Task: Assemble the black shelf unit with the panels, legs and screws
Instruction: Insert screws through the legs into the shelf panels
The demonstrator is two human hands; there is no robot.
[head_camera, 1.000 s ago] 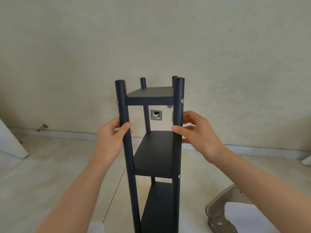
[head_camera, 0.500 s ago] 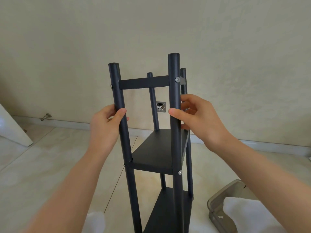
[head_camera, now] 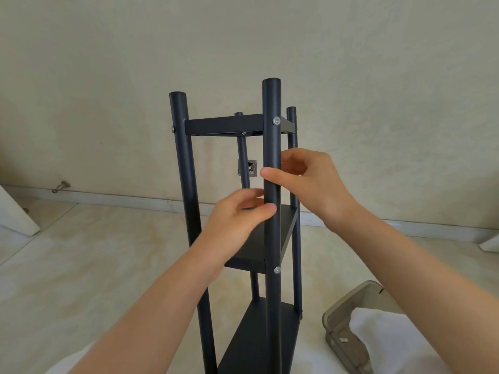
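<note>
The black shelf unit (head_camera: 224,126) stands upright on the floor in front of me, with round legs and three panels fixed by silver screws (head_camera: 275,120). My right hand (head_camera: 310,182) grips the near right leg (head_camera: 271,147) between the top and middle panels, thumb across its front. My left hand (head_camera: 237,220) reaches over to the same leg just below, its thumb against the front and its fingers behind. The near left leg (head_camera: 183,163) stands free.
A beige wall with a small metal plate (head_camera: 249,168) is behind the unit. A translucent grey box (head_camera: 348,314) with white cloth lies on the floor at lower right. A door stopper (head_camera: 61,186) sits by the baseboard on the left.
The unit has turned, bringing the right leg nearer. My left hand has let go of the left leg and moved across to the right leg below my right hand.
</note>
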